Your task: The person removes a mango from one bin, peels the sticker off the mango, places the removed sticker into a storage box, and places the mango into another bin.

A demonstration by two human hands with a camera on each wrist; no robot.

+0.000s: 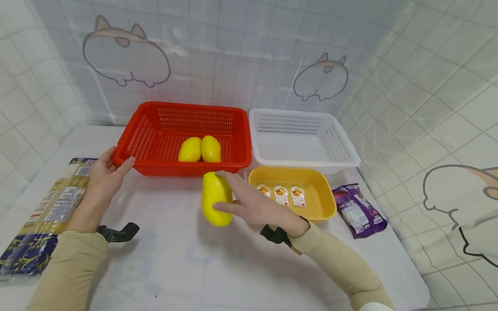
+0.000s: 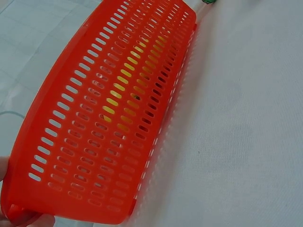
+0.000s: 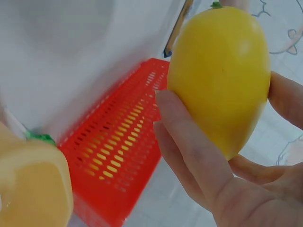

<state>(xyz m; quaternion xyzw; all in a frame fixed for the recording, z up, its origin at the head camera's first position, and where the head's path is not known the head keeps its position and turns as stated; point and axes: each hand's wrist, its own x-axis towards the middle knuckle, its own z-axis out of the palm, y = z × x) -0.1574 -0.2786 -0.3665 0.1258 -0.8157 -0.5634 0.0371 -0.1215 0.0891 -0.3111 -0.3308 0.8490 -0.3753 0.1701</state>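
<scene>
while the right hand (image 1: 256, 205) curls its fingers round a yellow lemon (image 1: 215, 198) just above the worktop (image 1: 186, 259), the left hand (image 1: 103, 175) grips the red basket (image 1: 148, 129) by its corner. two lemons (image 1: 200, 149) already lie inside; this third seems still to go in.

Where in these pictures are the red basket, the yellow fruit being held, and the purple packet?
red basket (image 1: 145, 137), head view, on its left slotted wall.
yellow fruit (image 3: 222, 71), right wrist view, on its smooth middle.
purple packet (image 1: 359, 212), head view, on its printed front.
</scene>
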